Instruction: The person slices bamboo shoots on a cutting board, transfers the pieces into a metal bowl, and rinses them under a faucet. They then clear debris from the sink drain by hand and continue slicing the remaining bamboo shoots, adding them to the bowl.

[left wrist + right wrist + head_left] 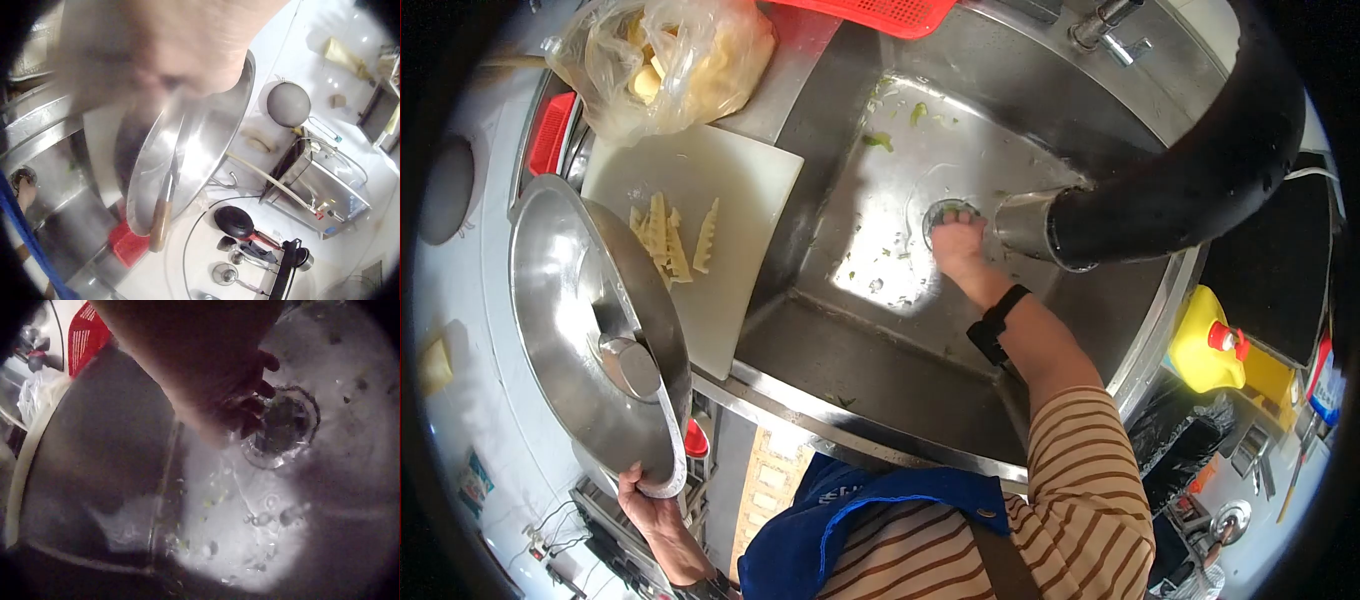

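Observation:
My left hand (650, 515) grips the rim of a large metal bowl (550, 290), which is tilted on its side left of the sink. A knife (160, 225) with a wooden handle lies across the bowl; its blade runs up to the left hand. Down in the sink (880, 345), my right hand (962, 248) reaches to the drain (284, 425). Its fingers (253, 406) are spread and slightly bent at the drain's near rim. Green scraps (878, 141) and small bits lie wet on the sink floor around it.
A white cutting board (745, 215) with pale yellow ridged slices (662, 238) lies beside the sink. Behind it sits a plastic bag (700, 75) of yellow pieces. A thick black pipe (1190, 180) arches over the sink's right side. A yellow jug (1205, 345) stands at the right.

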`<state>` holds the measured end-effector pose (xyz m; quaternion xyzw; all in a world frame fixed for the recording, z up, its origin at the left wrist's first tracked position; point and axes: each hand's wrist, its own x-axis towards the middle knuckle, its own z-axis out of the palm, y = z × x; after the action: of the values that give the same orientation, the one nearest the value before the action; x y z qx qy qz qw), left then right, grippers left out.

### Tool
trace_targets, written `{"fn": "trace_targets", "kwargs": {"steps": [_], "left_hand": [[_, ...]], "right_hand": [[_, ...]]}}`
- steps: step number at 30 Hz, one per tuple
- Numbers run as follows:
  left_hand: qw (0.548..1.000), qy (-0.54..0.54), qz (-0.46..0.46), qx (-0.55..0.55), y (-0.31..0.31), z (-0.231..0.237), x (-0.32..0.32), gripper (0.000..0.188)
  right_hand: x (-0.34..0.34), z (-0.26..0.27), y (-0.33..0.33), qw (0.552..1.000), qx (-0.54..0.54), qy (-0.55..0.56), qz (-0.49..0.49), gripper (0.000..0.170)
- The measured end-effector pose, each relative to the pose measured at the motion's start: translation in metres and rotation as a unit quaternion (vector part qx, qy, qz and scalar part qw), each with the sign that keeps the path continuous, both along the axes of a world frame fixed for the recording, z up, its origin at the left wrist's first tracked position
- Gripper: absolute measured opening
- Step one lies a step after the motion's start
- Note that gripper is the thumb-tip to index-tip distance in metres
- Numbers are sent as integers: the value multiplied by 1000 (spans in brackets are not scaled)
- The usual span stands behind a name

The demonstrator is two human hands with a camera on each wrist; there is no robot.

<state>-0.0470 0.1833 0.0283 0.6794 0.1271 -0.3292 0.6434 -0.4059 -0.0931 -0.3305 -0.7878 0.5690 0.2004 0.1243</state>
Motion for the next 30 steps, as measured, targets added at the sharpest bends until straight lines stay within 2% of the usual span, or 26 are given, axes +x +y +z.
{"fn": "trace_targets", "kwargs": {"steps": [1,3,5,6,7,8,10,11,13,14,16,17,18,20,21,23,24,26,27,30], "left_hand": [[1000,4,-3,-4,1,0,0,37],[1000,6,-5,-8,5,-1,3,37],[999,15,10,-31,12,-3,9,42],[999,15,10,-30,12,-3,9,42],[999,20,5,-33,12,-2,9,42],[999,26,0,-37,10,-2,10,41],[999,30,-7,-40,5,1,5,41],[998,34,-11,-45,3,1,4,40],[999,27,-2,-34,4,1,6,40],[1000,19,5,-24,5,0,7,40],[999,20,-2,-32,8,-2,9,41],[999,19,-10,-38,9,-3,11,41],[999,16,-12,-36,13,-3,14,41],[999,18,-5,-35,19,-3,20,41],[1000,-2,-10,-21,7,0,9,37],[1000,-5,-2,-20,4,0,7,37],[1000,-10,6,-16,5,0,6,37],[999,6,4,-34,10,-1,10,39],[998,23,-2,-51,11,0,13,42],[998,31,18,-44,4,5,7,42]], "right_hand": [[-6,-8,-5,1000,2,0,2,24],[-33,-29,-33,997,-22,-20,-68,29],[-55,-68,-51,994,-35,-33,-101,33],[-65,-100,-50,972,-128,-121,-156,31],[-65,-101,-49,931,-220,-206,-208,30],[-67,-101,-46,930,-220,-205,-210,30],[-52,-56,-35,978,-63,-158,-123,25],[-48,-52,-25,978,-63,-157,-122,25],[-41,-46,-5,966,35,-235,-97,27],[-39,-42,2,967,35,-234,-96,27],[-31,-20,4,988,51,-142,32,34],[-24,-10,-1,988,120,-66,73,32],[-19,-15,1,988,122,-70,71,32],[-9,-35,10,987,141,21,79,31],[-8,-47,9,987,140,21,79,31],[-10,-65,2,976,209,4,-57,34],[-12,-63,2,977,208,4,-54,34],[-15,-59,11,991,87,-96,-41,27],[-10,-48,13,990,89,-99,-40,27],[10,17,1,980,131,143,43,12]]}}
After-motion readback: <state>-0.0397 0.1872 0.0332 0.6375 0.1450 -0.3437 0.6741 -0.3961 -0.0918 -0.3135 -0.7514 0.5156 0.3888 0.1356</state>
